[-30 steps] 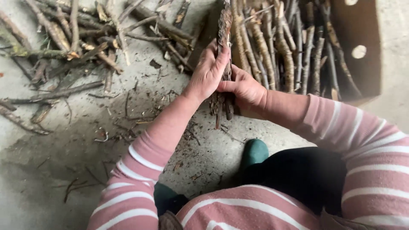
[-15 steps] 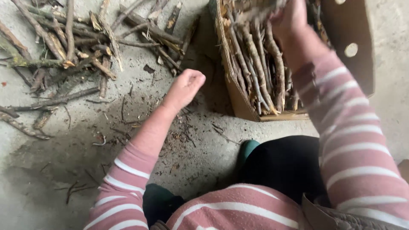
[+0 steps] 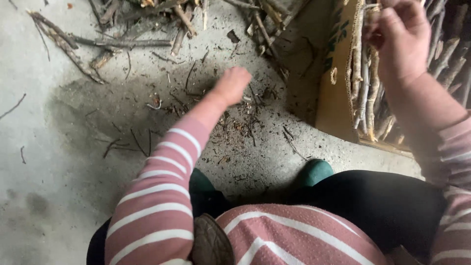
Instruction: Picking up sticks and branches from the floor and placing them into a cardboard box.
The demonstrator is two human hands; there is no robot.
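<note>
Left hand (image 3: 231, 84), centre of frame: we see it loosely curled, fingers folded in, holding nothing, hovering above the concrete floor (image 3: 59, 162) over a scatter of bark crumbs and twig bits (image 3: 240, 125). Motion blur hides whether the fingertips touch the floor; we cannot tell.

Right hand (image 3: 400, 41), upper right: raised over the open cardboard box (image 3: 336, 93), fingers bent downward and partly spread. A stick end sits just beside the thumb; whether the hand grips it we cannot tell.

Sticks in the box (image 3: 365, 93) stand packed on end against the near wall, some tips above the rim.

Loose stick pile (image 3: 162, 19) lies along the top edge, upper left to centre, well apart from the left hand.

Edges and room: box corner stands right of the left hand, with a bare strip of floor between. Left half of the frame is open concrete with a few stray twigs. A green shoe toe (image 3: 314, 172) sits near the box's lower wall.
</note>
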